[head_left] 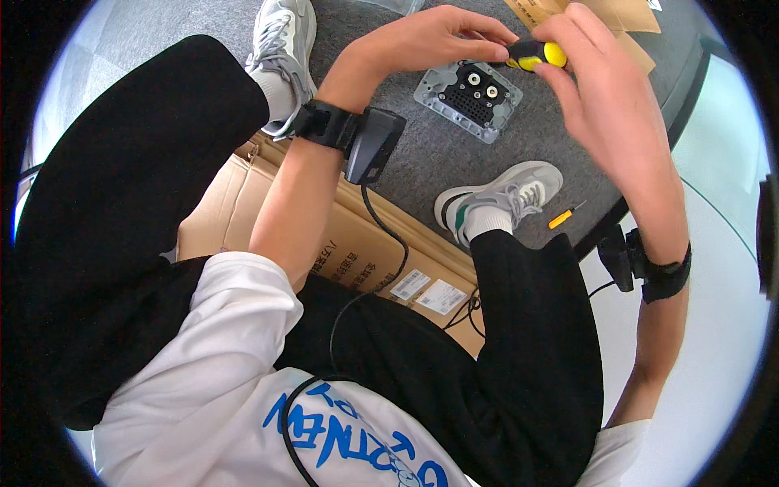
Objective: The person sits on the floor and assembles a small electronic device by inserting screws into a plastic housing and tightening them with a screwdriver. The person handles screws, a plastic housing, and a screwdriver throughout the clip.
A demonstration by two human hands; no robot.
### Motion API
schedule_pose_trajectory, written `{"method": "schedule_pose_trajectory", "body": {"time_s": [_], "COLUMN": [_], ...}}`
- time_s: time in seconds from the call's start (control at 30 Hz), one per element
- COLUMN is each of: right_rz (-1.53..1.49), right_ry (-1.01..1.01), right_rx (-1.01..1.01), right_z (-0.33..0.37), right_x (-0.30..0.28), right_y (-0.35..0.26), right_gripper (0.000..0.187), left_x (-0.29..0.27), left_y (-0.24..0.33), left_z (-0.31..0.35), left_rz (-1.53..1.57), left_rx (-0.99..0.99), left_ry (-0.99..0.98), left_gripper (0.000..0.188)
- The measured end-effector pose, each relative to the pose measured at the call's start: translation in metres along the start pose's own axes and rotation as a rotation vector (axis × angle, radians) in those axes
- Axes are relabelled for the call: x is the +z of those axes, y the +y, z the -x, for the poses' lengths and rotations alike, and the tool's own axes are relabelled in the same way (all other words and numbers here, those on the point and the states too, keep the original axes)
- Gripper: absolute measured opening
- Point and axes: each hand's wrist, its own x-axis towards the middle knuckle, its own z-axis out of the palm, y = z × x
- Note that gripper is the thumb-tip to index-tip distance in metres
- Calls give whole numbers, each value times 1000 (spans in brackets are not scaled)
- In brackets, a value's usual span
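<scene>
My right hand (596,89) grips the rounded butt of a black-and-yellow screwdriver (535,58), which lies roughly level. At its other end, my left hand (434,39) has thumb and fingers pinched together at the front of the handle. The shaft is hidden behind those fingers. Just below both hands, a grey metal housing (434,96) rests on the dark carpet. Its middle is a black part with small holes and two round silver fittings (492,92). Neither hand touches the housing.
A small yellow-handled screwdriver (561,217) lies on the carpet beside my right shoe (503,195). An opened cardboard box (637,18) stands at the far right. Under my legs is a large flat carton (349,252). Cables run from the black devices strapped to my wrists.
</scene>
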Motion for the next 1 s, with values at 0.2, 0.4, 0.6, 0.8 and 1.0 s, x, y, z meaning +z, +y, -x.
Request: {"method": "schedule_pose_trajectory", "body": {"time_s": [0.2, 0.4, 0.6, 0.8, 1.0], "right_rz": [141, -28, 203, 9, 223], "right_ry": [38, -77, 12, -185, -370], "right_rx": [75, -106, 152, -59, 295], "right_z": [-9, -7, -7, -11, -24], "right_x": [-6, -22, 5, -27, -12], "right_y": [-12, -2, 10, -1, -2], "right_gripper": [27, 27, 40, 28, 32], "left_x": [12, 5, 1, 1, 0], "left_y": [-5, -21, -10, 1, 2], "left_z": [0, 0, 3, 5, 5], "left_rz": [-111, -79, -174, -26, -110], "left_rx": [63, 19, 19, -82, 37], "left_ry": [30, 43, 17, 53, 45], "left_gripper": [37, 38, 46, 30, 31]}}
